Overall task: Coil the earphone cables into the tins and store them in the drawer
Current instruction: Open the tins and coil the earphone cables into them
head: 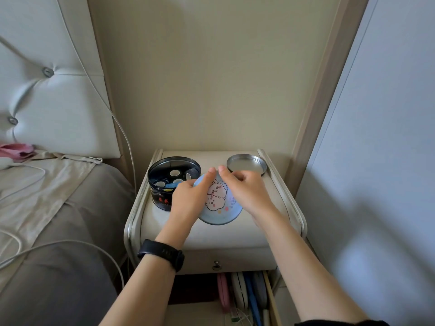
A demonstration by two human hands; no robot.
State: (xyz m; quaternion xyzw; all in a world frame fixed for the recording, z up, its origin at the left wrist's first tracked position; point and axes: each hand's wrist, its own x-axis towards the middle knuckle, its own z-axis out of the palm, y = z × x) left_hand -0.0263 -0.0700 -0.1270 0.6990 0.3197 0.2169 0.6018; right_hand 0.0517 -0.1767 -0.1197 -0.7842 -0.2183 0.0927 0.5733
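Blue tin (220, 207) is held tilted, left hand (188, 197) and right hand (247, 191) both pinching its edge; it might slip and bump the black tin (159, 196)

Desk (219, 234) was crowded at the back: black tin (160, 201) left, silver lid (246, 164) right, narrow gap between. Left hand (188, 198) and right hand (247, 191), gripping the blue tin (219, 208), filled the middle. Raised rails (289, 198) walled both sides. Front strip lay bare.
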